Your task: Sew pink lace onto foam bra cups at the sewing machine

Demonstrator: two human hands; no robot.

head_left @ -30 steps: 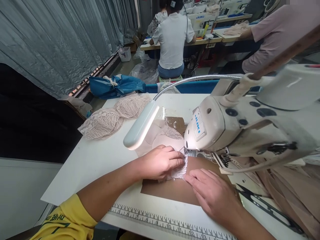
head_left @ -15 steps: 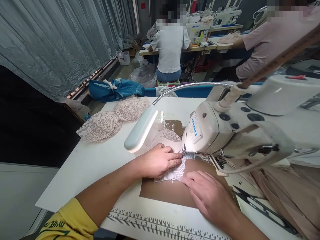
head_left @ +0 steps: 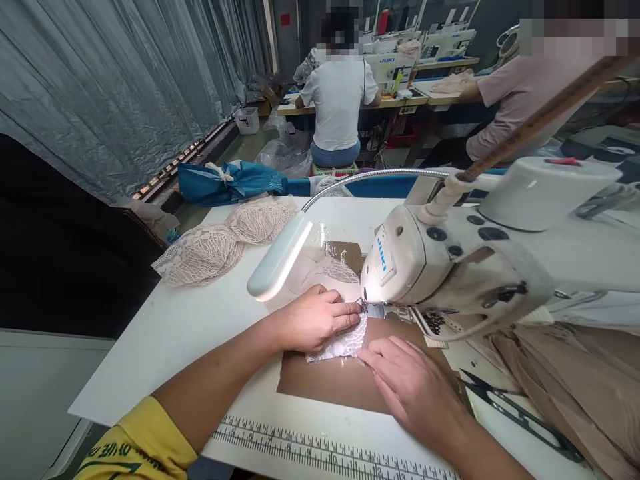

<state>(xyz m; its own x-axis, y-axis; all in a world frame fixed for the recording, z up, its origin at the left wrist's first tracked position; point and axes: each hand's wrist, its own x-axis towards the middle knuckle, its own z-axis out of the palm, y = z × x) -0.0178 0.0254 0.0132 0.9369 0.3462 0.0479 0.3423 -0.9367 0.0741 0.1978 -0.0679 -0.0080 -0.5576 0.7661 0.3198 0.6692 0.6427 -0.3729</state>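
Note:
White lace fabric [head_left: 343,343] lies under the needle area of a white sewing machine [head_left: 400,260]. My left hand [head_left: 317,320] presses on the lace, fingers close together and their tips right beside the presser foot [head_left: 365,307]; the thumb is hidden. My right hand [head_left: 407,373] pinches the lace's near right corner between thumb and forefinger, its other fingers resting on the brown sheet [head_left: 325,383]. Beyond my left hand, the pale bra cup [head_left: 333,272] with lace trim is joined to or lies against the piece; I cannot tell which.
A lamp [head_left: 280,257] on a bent metal neck hangs over the work. Lace cups [head_left: 200,253] lie at the back left of the table. Black thread snips [head_left: 520,413] and beige fabric [head_left: 575,380] are at right. A printed ruler [head_left: 320,450] runs along the front. Two people sit beyond.
The view has turned slightly, so the machine appears a little further left. Both hands keep nearly the same places on the lace.

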